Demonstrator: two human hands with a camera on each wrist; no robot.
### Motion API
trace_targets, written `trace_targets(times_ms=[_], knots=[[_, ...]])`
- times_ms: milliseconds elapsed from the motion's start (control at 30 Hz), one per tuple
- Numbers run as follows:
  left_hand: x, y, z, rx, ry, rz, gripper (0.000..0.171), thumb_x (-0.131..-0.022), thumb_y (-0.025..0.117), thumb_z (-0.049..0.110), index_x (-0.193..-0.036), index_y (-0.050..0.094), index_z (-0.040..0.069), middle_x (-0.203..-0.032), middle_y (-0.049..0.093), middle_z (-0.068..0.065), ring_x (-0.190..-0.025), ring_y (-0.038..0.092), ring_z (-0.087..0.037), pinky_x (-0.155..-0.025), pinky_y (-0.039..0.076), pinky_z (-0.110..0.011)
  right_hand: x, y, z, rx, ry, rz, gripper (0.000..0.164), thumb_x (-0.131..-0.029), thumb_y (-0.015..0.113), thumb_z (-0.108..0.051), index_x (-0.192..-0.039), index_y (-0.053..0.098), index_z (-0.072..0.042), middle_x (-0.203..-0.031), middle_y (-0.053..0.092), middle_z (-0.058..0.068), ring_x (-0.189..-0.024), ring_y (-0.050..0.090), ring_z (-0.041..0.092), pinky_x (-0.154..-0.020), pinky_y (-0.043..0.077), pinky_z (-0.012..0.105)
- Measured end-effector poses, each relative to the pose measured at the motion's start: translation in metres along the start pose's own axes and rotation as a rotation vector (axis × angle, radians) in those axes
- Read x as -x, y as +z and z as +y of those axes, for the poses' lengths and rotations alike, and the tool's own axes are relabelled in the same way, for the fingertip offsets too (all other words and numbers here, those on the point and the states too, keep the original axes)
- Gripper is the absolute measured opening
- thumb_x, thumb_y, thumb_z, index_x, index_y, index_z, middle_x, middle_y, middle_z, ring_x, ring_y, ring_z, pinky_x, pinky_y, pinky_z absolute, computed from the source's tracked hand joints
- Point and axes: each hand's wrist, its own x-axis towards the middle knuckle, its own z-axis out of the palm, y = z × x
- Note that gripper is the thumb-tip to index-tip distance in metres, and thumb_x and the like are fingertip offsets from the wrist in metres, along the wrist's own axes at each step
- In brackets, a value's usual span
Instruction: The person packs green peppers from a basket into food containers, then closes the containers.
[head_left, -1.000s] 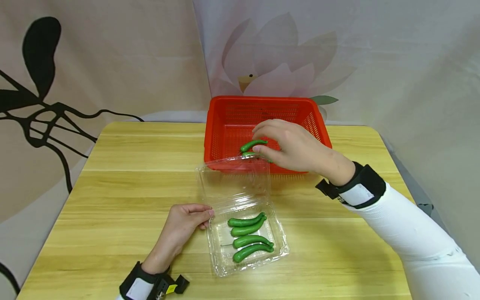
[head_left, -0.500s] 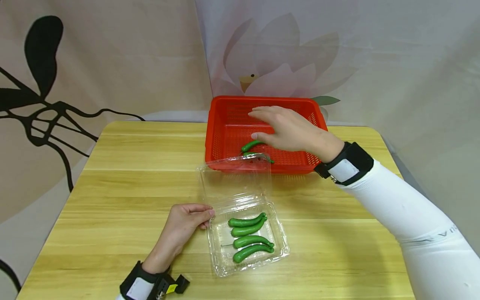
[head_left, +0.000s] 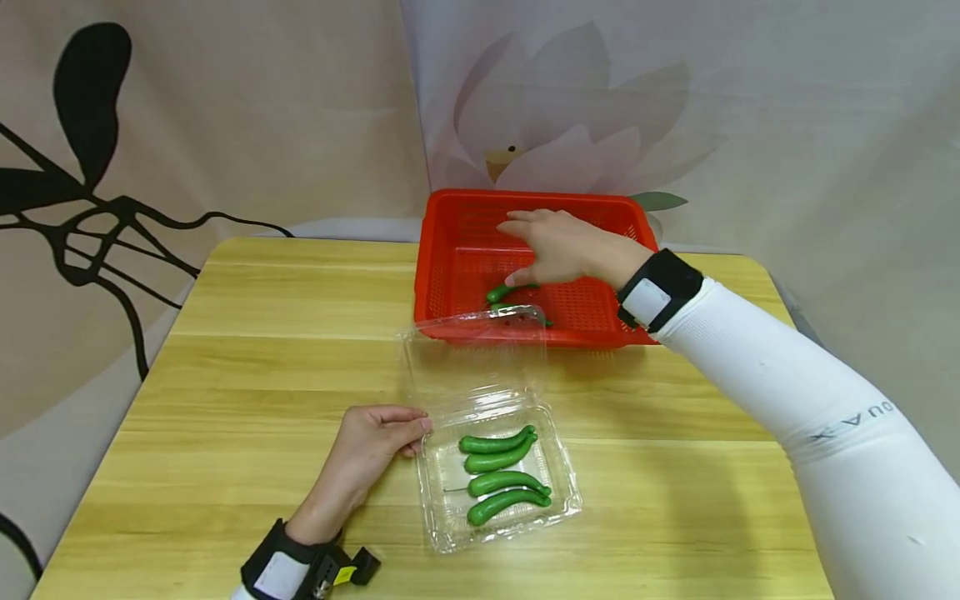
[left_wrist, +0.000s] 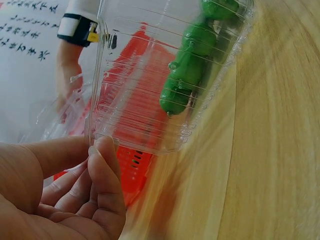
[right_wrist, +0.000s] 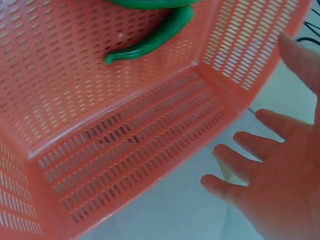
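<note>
My left hand pinches the left edge of a clear plastic clamshell box between thumb and fingers; the left wrist view shows this grip up close. Several green chili peppers lie side by side in its base. The box's raised lid leans back against the red basket. Over that basket hovers my right hand, fingers spread and holding nothing. Below it, two more peppers lie on the basket floor, partly covered by the hand and lid. One such pepper shows clearly in the right wrist view.
A light wooden table carries both containers, with the basket at its back edge. Behind it hangs a pale cloth backdrop printed with a flower and black stems. Both wrists wear black camera straps.
My right hand has moved away from me and further over the basket, its fingers spreading out. The left hand keeps its hold on the box, and the peppers stay where they were.
</note>
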Motion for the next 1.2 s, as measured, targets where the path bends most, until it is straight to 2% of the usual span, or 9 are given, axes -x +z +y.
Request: trace_targets(times_ms=[200,300,367,500,600,667,767,933,1200], knots=[[0.002,0.002,0.002,0.018,-0.002,-0.007,0.021,-0.089,0.08,0.0,-0.107,0.076,-0.011,-0.088,0.077,-0.017,-0.064,0.067,-0.014,-0.061,0.059,-0.024,-0.015,0.013,0.003,0.013,0.004,-0.091,0.091,-0.091,0.081,-0.039,-0.163,0.035,-0.007,-0.17,0.025,0.019,-0.156,0.022,0.043,-0.125,0.023,0.058],[0.003,0.002,0.003,0.023,-0.003,-0.007,0.021,-0.089,0.081,0.0,-0.107,0.076,-0.011,-0.088,0.077,-0.017,-0.064,0.067,-0.014,-0.06,0.059,-0.024,-0.023,0.023,0.002,0.046,-0.023,-0.128,0.085,-0.091,0.082,-0.031,-0.16,0.041,-0.004,-0.168,0.029,0.023,-0.153,0.028,0.045,-0.123,0.031,0.057],[0.003,0.003,0.003,0.027,-0.006,-0.009,0.022,-0.089,0.081,0.0,-0.107,0.076,-0.011,-0.087,0.077,-0.017,-0.064,0.067,-0.014,-0.06,0.059,-0.024,-0.027,0.028,0.001,0.071,-0.034,-0.145,0.079,-0.09,0.082,-0.026,-0.156,0.047,-0.003,-0.165,0.035,0.025,-0.148,0.037,0.046,-0.12,0.037,0.056],[0.004,0.002,0.002,0.02,-0.009,-0.007,0.02,-0.089,0.081,-0.001,-0.106,0.077,-0.011,-0.085,0.077,-0.017,-0.063,0.067,-0.014,-0.06,0.058,-0.024,-0.035,0.038,-0.001,0.098,-0.052,-0.161,0.061,-0.088,0.081,-0.017,-0.144,0.061,-0.003,-0.143,0.06,0.021,-0.121,0.06,0.037,-0.109,0.05,0.048],[0.004,0.002,0.001,0.014,-0.009,-0.005,0.019,-0.089,0.08,-0.001,-0.105,0.077,-0.01,-0.084,0.077,-0.016,-0.064,0.067,-0.014,-0.06,0.059,-0.024,-0.041,0.044,-0.003,0.101,-0.06,-0.177,0.043,-0.088,0.08,-0.014,-0.128,0.069,-0.004,-0.116,0.07,0.014,-0.098,0.061,0.029,-0.095,0.055,0.039],[0.004,0.002,0.001,0.011,-0.01,-0.007,0.019,-0.089,0.08,-0.001,-0.105,0.077,-0.01,-0.085,0.077,-0.016,-0.064,0.067,-0.014,-0.061,0.059,-0.025,-0.043,0.048,-0.003,0.098,-0.058,-0.192,0.031,-0.087,0.08,-0.012,-0.116,0.072,-0.004,-0.102,0.07,0.009,-0.091,0.058,0.026,-0.086,0.055,0.036],[0.004,0.001,0.0,0.008,-0.012,-0.012,0.019,-0.089,0.08,0.0,-0.105,0.077,-0.01,-0.085,0.077,-0.016,-0.065,0.067,-0.014,-0.061,0.059,-0.025,-0.046,0.053,-0.004,0.104,-0.046,-0.218,0.022,-0.087,0.08,-0.01,-0.108,0.074,-0.005,-0.092,0.066,0.006,-0.086,0.056,0.024,-0.078,0.052,0.032],[0.005,0.001,0.0,0.001,-0.01,-0.011,0.018,-0.09,0.081,0.001,-0.105,0.077,-0.009,-0.084,0.077,-0.015,-0.065,0.067,-0.014,-0.061,0.058,-0.025,-0.048,0.057,-0.003,0.147,-0.043,-0.227,0.017,-0.089,0.079,-0.009,-0.104,0.073,-0.005,-0.088,0.063,0.005,-0.082,0.054,0.023,-0.075,0.048,0.032],[0.005,0.0,0.0,0.001,-0.013,-0.007,0.019,-0.089,0.081,0.001,-0.105,0.077,-0.01,-0.084,0.077,-0.016,-0.065,0.067,-0.014,-0.061,0.059,-0.025,-0.049,0.062,0.0,0.188,-0.044,-0.198,0.011,-0.088,0.08,-0.008,-0.09,0.069,-0.009,-0.081,0.057,0.003,-0.078,0.05,0.021,-0.07,0.044,0.031]])
